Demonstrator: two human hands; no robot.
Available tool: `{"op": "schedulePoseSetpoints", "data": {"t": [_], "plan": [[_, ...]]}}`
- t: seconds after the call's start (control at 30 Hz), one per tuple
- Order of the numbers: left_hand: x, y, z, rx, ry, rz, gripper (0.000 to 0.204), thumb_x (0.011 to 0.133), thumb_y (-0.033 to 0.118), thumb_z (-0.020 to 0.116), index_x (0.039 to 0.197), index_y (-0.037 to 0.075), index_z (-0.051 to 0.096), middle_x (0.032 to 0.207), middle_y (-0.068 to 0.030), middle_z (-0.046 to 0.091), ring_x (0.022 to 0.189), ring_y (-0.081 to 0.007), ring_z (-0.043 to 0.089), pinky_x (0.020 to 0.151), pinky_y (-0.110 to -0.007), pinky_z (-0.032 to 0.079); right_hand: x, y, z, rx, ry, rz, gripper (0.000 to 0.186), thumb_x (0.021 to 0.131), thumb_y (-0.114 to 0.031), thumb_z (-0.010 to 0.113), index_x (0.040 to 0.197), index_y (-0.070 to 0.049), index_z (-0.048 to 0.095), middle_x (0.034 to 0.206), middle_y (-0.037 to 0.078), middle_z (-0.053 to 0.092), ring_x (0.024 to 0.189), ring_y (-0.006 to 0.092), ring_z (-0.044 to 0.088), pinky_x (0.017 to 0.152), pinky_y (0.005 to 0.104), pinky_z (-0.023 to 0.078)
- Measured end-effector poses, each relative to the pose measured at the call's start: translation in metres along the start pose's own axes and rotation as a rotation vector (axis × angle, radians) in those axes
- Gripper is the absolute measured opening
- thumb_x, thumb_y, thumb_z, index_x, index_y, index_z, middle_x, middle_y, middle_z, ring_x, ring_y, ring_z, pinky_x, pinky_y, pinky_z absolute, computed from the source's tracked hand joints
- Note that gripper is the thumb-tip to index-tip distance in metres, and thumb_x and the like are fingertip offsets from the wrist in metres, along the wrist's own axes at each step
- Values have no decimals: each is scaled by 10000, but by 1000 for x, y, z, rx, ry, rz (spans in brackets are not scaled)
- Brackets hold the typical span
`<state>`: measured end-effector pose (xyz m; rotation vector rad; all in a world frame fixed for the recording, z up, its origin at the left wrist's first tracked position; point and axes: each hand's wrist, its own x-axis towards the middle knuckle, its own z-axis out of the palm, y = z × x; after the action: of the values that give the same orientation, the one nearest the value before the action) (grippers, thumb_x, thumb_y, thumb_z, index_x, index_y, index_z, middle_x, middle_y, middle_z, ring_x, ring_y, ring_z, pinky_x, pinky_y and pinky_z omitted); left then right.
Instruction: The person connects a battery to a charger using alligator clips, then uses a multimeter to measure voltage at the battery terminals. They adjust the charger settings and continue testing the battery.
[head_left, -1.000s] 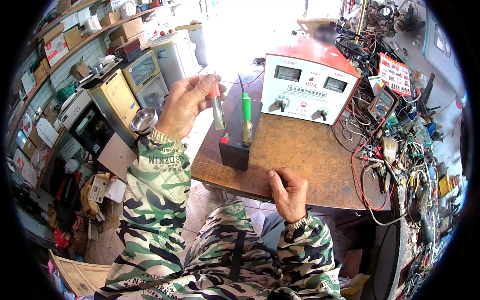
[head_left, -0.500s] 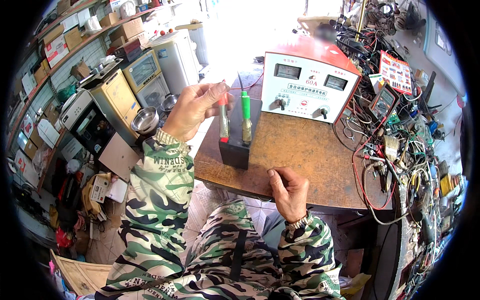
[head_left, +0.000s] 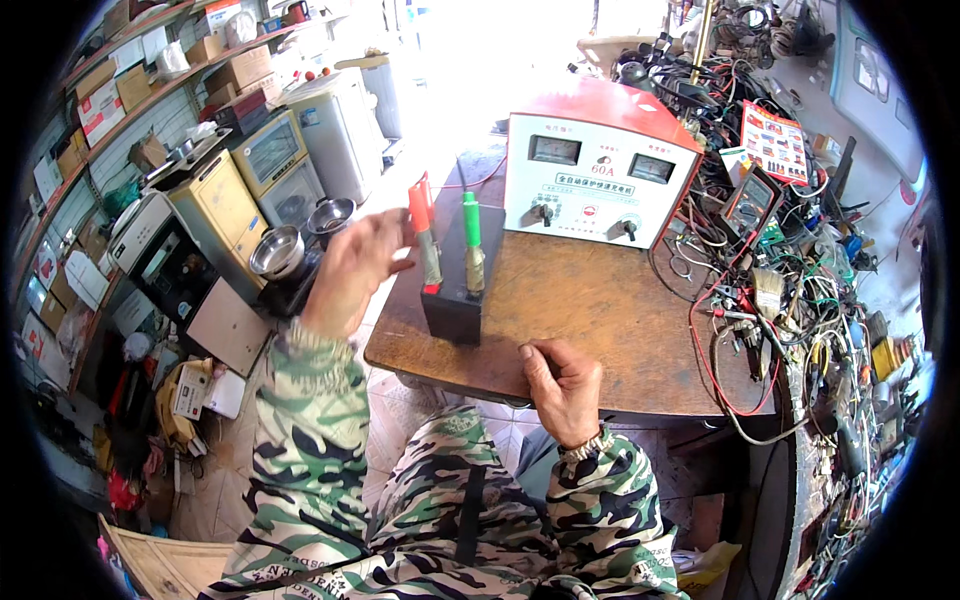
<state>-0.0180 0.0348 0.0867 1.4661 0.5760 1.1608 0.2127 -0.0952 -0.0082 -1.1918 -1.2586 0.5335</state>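
Note:
A black battery [head_left: 455,318] stands on the wooden table near its left front corner. Two clips sit on its top: a red-handled clip [head_left: 425,240] on the left and a green-handled clip [head_left: 473,240] on the right, both with dull metal jaws. My left hand [head_left: 355,262], slightly blurred, is just left of the red clip with its fingers stretched and holding nothing; the fingertips are close to the red handle. My right hand [head_left: 563,388] rests at the table's front edge, fingers curled and thumb against them, with nothing visible in it.
A battery charger [head_left: 595,185] with a red top and white front stands at the back of the wooden table [head_left: 610,320]. Tangled cables, a multimeter [head_left: 750,205] and a brush [head_left: 767,290] crowd the right. Metal bowls [head_left: 277,252] and shelves are at left.
My left hand has let go of the red clip and moved left and down from it. The right hand stays at the table edge. The whole view has shifted slightly.

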Motion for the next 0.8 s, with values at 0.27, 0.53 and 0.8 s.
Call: {"op": "schedulePoseSetpoints", "data": {"t": [0.27, 0.53, 0.8], "plan": [[-53, -50, 42, 544, 81, -62, 1041, 679, 196, 914, 1462, -86, 288, 1286, -203, 578, 1167, -245, 603, 995, -351, 493, -1, -3, -2, -46, -37, 32, 147, 928, -112, 690, 925, 33, 708, 672, 19, 621, 632, 75, 552, 568, 253, 449], [-52, -64, 75, 770, 345, 123, 873, 737, 199, 868, 1406, -41, 360, 1138, -239, 653, 1052, -390, 661, 916, -432, 517, 0, -6, -1, -87, -19, -34, 114, 909, -97, 695, 921, 15, 709, 680, 107, 640, 585, 152, 611, 547, 287, 472], [-25, -69, 58, 868, 371, 71, 672, 761, 210, 851, 1241, -55, 463, 1022, -246, 679, 931, -400, 687, 805, -436, 541, -2, -2, -2, -53, -26, -18, 117, 904, -98, 697, 917, 17, 708, 688, 105, 640, 590, 157, 608, 547, 293, 468]]}}
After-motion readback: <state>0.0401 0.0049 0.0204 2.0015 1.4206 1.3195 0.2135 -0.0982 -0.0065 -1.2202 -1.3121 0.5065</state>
